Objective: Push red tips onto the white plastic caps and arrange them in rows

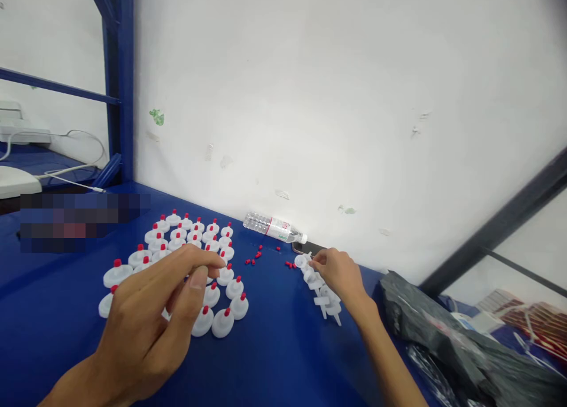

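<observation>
My left hand [150, 318] hovers over rows of white round plastic caps [222, 322], each topped with a small red tip. Its fingers are curled, with the thumb close to the index finger; whatever lies between them, if anything, is hidden. My right hand [339, 271] reaches to a small heap of white plastic funnel-like pieces [325, 295] without red tips. Its fingertips are pinched on a white plastic piece [301, 261] at the far end of the heap. Several loose red tips [258, 254] lie on the blue table [274, 330] between the two groups.
A clear water bottle [277, 227] lies on its side against the white wall [283, 100]. Beside its cap is a dark phone [305, 247], partly covered. A dark plastic bag [434, 318] fills the right side. Blue frame posts [126, 82] stand at left.
</observation>
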Action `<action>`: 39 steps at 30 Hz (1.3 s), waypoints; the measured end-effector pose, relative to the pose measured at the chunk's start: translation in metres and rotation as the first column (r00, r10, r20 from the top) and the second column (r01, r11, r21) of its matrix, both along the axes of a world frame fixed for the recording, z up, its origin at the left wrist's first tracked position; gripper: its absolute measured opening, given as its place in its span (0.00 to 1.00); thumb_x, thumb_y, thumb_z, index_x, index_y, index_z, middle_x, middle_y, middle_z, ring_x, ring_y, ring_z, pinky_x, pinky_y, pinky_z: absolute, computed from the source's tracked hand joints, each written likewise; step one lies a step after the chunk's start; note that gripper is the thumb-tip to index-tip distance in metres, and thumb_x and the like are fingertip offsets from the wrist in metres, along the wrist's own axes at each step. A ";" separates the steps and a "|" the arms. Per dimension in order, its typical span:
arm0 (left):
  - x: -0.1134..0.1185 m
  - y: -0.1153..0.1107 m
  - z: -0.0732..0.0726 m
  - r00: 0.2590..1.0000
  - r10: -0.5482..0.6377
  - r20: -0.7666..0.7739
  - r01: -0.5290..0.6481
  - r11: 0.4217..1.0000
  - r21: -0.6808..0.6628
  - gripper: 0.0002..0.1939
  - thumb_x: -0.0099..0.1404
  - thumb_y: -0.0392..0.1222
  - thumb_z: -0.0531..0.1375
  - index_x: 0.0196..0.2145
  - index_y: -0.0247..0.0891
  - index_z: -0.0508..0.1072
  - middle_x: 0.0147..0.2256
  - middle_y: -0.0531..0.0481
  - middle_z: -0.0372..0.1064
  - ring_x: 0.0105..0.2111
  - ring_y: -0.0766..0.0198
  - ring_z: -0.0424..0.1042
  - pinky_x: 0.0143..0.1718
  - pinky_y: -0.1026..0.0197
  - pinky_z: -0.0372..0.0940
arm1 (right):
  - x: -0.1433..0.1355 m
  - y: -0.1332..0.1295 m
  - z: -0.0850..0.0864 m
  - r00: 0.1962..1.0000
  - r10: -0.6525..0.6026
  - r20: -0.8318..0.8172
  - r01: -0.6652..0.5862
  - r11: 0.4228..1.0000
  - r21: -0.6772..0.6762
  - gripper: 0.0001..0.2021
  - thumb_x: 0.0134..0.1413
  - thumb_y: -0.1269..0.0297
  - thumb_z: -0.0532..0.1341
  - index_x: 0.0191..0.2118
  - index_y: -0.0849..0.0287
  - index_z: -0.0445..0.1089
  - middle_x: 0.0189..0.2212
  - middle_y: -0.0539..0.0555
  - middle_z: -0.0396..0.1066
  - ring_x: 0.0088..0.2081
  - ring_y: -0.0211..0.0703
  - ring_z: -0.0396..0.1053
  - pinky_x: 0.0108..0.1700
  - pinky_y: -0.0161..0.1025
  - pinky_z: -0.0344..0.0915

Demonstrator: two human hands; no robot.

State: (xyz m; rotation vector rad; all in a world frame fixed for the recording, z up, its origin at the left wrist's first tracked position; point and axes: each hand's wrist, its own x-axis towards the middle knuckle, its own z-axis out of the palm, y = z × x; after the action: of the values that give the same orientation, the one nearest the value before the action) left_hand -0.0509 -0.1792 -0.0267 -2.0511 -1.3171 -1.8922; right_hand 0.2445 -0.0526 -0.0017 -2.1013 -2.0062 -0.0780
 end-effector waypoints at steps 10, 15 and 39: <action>0.001 0.003 0.003 0.996 0.051 -0.071 -0.050 0.999 0.013 0.06 0.74 0.40 0.56 0.43 0.47 0.74 0.37 0.54 0.75 0.30 0.63 0.68 0.31 0.57 0.62 | 0.013 -0.002 0.016 0.998 -0.036 -0.060 0.040 0.997 0.064 0.09 0.63 0.61 0.64 0.38 0.51 0.84 0.40 0.56 0.84 0.40 0.53 0.79 0.34 0.41 0.59; 0.004 0.011 -0.002 0.971 0.107 -0.214 -0.116 0.993 -0.029 0.11 0.73 0.47 0.61 0.52 0.50 0.76 0.54 0.48 0.75 0.43 0.55 0.75 0.33 0.57 0.69 | -0.010 -0.020 0.030 0.837 0.306 -0.454 -0.228 0.949 0.219 0.10 0.62 0.55 0.66 0.35 0.53 0.83 0.33 0.53 0.83 0.34 0.47 0.75 0.35 0.40 0.64; -0.009 0.035 -0.033 0.858 0.210 -0.469 -0.351 0.906 -0.236 0.25 0.78 0.59 0.51 0.57 0.45 0.79 0.51 0.43 0.83 0.47 0.43 0.83 0.43 0.46 0.76 | -0.085 -0.015 -0.061 0.839 0.543 -0.036 -0.534 0.834 0.139 0.15 0.76 0.63 0.57 0.61 0.55 0.75 0.52 0.56 0.79 0.53 0.51 0.78 0.49 0.41 0.72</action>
State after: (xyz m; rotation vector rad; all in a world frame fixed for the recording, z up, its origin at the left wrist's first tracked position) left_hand -0.0601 -0.1446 -0.0601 -2.0888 -1.7513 -1.0699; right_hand 0.1591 -0.0674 -0.0631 -1.3713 -2.3954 -0.0238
